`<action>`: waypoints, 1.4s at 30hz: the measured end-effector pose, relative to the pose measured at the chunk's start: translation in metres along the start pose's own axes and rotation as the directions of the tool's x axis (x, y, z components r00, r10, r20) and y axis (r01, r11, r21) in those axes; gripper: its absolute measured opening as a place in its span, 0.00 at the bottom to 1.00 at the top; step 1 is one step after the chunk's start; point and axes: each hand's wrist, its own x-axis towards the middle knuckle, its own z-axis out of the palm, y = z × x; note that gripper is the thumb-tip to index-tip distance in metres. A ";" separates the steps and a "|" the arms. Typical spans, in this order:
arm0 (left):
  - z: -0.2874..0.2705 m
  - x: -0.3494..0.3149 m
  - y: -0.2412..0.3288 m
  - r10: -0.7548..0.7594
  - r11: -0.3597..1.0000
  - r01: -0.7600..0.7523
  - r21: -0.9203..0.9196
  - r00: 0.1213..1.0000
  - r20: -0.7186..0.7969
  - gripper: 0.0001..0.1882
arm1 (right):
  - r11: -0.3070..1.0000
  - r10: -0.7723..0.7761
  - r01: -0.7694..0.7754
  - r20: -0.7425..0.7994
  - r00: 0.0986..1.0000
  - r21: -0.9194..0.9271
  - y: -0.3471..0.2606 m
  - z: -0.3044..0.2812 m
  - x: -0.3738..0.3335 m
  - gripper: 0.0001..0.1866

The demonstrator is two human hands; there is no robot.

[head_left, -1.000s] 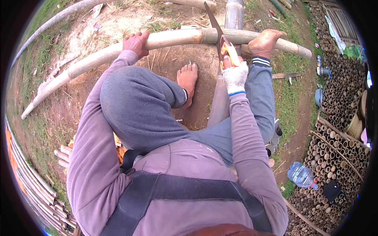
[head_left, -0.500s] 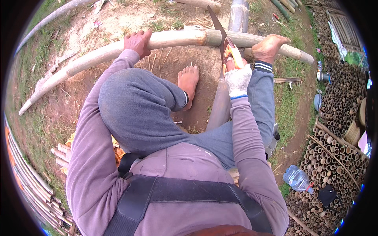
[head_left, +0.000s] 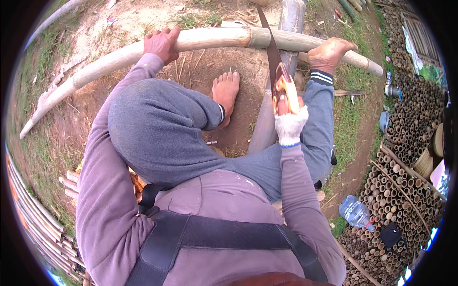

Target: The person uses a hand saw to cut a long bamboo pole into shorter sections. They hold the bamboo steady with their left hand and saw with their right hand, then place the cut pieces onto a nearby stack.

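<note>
From above, in the head view, I see a person bent over a long, pale bamboo pole [head_left: 210, 39], which bows across in front of them and rests over a thicker greyish pole [head_left: 292, 19] running away underneath it. The bare left hand [head_left: 161, 45] is laid over the bamboo, its fingers partly closed across the far side, holding it well to the left of the saw. The right hand [head_left: 290, 117], in a white glove with a blue cuff and bare fingertips, is wrapped tight round the yellow-orange handle of a handsaw [head_left: 273, 53]; the dark blade slants away across the pole just right of a joint ring, its far end past the bamboo. I can't tell how deep the blade sits. The bare right foot [head_left: 329, 55] presses on the bamboo to the right of the blade, while the left foot [head_left: 226, 93] stands flat on the dirt. Over to the right, a clear plastic bottle [head_left: 354, 210] with a red cap lies beside stacked bamboo pieces [head_left: 400, 190], cut ends showing; the marks on its side are too small for me to read, as is any print on a small red-and-white scrap [head_left: 111, 20] at upper left.
</note>
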 end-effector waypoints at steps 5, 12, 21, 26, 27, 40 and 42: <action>-0.004 0.009 0.002 0.070 0.997 -0.072 -0.030 0.996 -0.050 0.39 | 0.997 0.068 -0.065 -0.069 0.995 0.046 -0.015 0.006 0.035 0.11; -0.002 0.006 -0.005 0.000 1.000 0.000 0.015 1.000 -0.021 0.39 | 0.877 0.223 -0.218 0.041 0.974 0.428 -0.067 -0.055 -0.054 0.14; -0.021 0.012 0.013 0.030 0.998 -0.030 0.051 1.000 -0.002 0.37 | 0.991 0.115 -0.103 -0.154 0.981 0.084 -0.050 0.014 0.055 0.17; -0.010 0.023 0.008 0.104 0.995 -0.104 -0.008 0.995 0.013 0.33 | 0.988 0.073 -0.058 -0.096 0.993 0.144 -0.087 -0.059 -0.002 0.12; -0.009 0.006 -0.018 0.028 0.999 -0.028 0.031 1.000 -0.002 0.33 | 0.949 0.172 -0.174 0.031 0.985 0.265 -0.079 -0.057 -0.010 0.13; -0.003 0.015 -0.002 0.084 0.996 -0.083 0.011 0.996 -0.035 0.34 | 0.994 0.095 -0.099 -0.077 0.993 -0.044 -0.057 -0.008 0.062 0.22; -0.003 0.018 -0.008 0.064 0.998 -0.063 0.007 0.996 -0.054 0.36 | 0.993 0.079 -0.074 -0.063 0.995 0.089 -0.076 -0.045 0.009 0.14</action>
